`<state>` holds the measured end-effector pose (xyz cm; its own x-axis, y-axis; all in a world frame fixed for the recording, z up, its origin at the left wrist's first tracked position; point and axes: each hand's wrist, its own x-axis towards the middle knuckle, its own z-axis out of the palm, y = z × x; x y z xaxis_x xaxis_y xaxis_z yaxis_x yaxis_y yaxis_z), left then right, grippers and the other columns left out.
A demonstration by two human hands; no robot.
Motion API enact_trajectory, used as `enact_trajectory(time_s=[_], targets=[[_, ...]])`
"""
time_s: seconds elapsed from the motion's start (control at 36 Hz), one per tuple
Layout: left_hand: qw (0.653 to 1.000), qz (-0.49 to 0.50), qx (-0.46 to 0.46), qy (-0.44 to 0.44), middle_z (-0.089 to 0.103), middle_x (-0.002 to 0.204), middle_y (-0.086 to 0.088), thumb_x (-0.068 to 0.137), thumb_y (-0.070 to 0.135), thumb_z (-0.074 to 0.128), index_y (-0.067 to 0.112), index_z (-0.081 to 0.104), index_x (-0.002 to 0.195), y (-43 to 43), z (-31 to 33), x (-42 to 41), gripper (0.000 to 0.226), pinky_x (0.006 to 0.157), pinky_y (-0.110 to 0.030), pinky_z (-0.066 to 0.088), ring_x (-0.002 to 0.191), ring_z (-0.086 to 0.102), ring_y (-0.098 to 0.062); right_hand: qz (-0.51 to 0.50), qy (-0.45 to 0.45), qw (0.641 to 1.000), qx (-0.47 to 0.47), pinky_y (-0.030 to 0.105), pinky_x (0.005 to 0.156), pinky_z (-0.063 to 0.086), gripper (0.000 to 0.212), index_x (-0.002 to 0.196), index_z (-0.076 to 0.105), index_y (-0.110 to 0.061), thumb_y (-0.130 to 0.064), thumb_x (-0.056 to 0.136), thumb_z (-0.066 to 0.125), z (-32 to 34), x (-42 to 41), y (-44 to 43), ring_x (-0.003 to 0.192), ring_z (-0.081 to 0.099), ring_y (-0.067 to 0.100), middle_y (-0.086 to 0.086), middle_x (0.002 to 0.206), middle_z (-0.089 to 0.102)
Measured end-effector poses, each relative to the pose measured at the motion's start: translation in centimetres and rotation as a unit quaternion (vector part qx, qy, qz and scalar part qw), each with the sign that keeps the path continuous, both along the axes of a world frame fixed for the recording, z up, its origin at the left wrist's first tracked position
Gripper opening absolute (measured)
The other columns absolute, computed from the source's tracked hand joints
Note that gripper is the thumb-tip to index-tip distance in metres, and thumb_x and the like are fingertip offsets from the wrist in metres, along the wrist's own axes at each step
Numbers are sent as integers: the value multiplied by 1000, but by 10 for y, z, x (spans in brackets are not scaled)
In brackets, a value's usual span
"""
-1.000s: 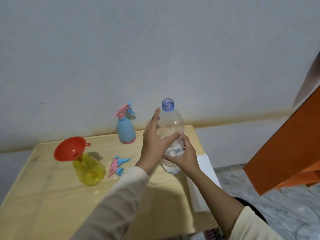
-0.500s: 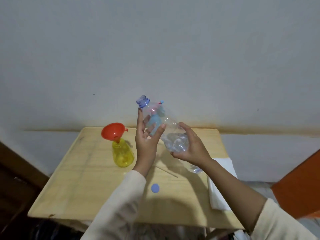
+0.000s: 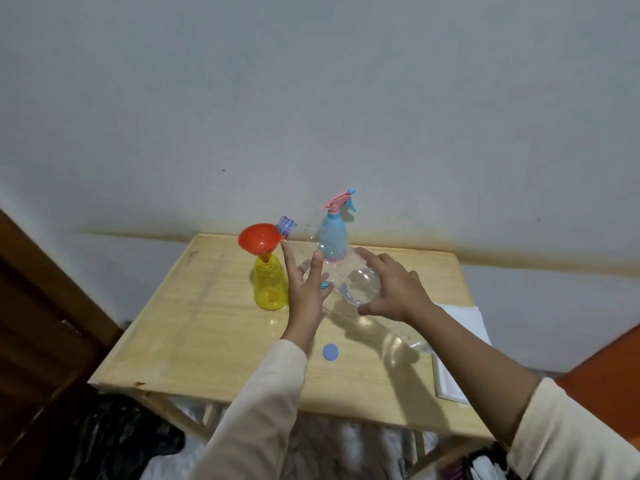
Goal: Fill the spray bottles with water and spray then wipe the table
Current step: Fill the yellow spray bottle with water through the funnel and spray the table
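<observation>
Water bottle (image 3: 358,285) tilted, mouth at funnel (image 3: 258,239) in yellow spray bottle (image 3: 270,287) near desk's (image 3: 207,323) far edge; right hand (image 3: 398,289) grasps base, left hand (image 3: 306,289) straight-fingered against side.

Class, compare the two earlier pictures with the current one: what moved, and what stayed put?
The clear plastic water bottle tipped from upright to steeply tilted, its mouth swinging left to the rim of the red plastic funnel. The right hand still holds its base; the left hand steadies it with straight fingers. Unchanged: the funnel sits in the yellow plastic spray bottle, the pink-triggered blue spray bottle stands behind.
</observation>
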<state>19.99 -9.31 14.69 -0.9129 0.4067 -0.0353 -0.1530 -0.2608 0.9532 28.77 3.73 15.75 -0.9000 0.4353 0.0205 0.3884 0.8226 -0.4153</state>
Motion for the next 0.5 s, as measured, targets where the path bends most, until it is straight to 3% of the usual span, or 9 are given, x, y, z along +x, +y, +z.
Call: enact_trajectory(time_s=[0.08, 0.17, 0.36, 0.5], targets=[[999, 11, 22, -41, 49, 111, 18, 97, 32, 51, 46, 8, 149, 2, 2, -2, 69, 78, -29, 54, 108, 60, -30, -8, -25, 999, 21, 40, 89, 33, 103, 144, 15, -43, -39, 62, 76, 7, -4, -4, 116, 45, 23, -3, 125, 41], [997, 20, 41, -70, 52, 106, 18, 97, 31, 51, 47, 12, 147, 4, 1, -4, 65, 68, -25, 56, 104, 61, -27, -10, -47, 998, 40, 41, 88, 32, 102, 143, 15, -43, -40, 62, 77, 14, -8, -7, 115, 45, 25, -1, 126, 41], [993, 30, 63, -90, 42, 144, -5, 96, 35, 52, 47, 16, 146, 4, -4, -8, 63, 64, -25, 56, 96, 67, -23, -5, -72, 995, 74, 42, 88, 32, 101, 142, 16, -42, -40, 61, 76, 25, -13, -8, 113, 47, 27, 1, 124, 42], [991, 37, 67, -107, 47, 142, -11, 96, 34, 51, 42, 18, 148, 6, -4, -5, 62, 66, -29, 57, 96, 65, -24, 1, -94, 991, 92, 44, 90, 32, 101, 143, 17, -41, -39, 61, 76, 33, -14, -7, 113, 47, 29, 3, 124, 43]])
